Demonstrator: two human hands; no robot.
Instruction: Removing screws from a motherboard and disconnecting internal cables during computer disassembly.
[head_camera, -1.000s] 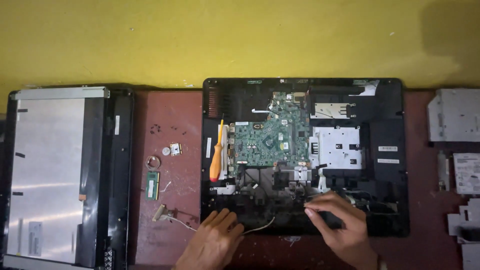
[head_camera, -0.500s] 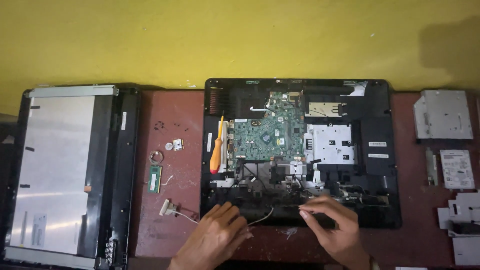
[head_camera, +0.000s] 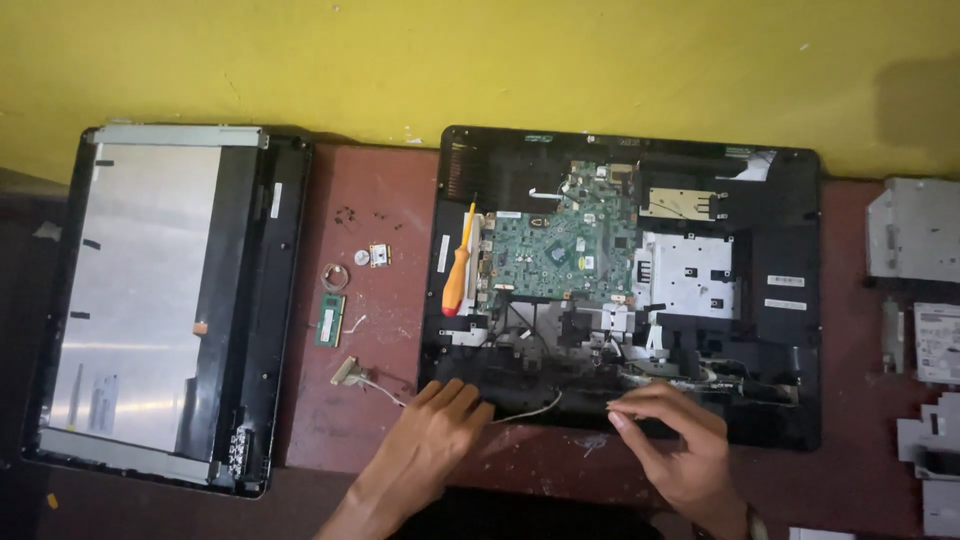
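Along the computer chassis (head_camera: 790, 330) edge, both hands (head_camera: 440, 430) apparently pinch cables (head_camera: 530, 410).

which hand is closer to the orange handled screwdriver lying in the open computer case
Left. The left hand rests on the case's lower edge, just below the orange-handled screwdriver at the black case's left side. The right hand sits farther off, toward the lower right.

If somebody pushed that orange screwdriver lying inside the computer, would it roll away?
The orange screwdriver has a rounded handle, so it would probably roll a bit. It lies inside the open black computer case beside the green circuit board, which would likely stop it. It looks stiff and light.
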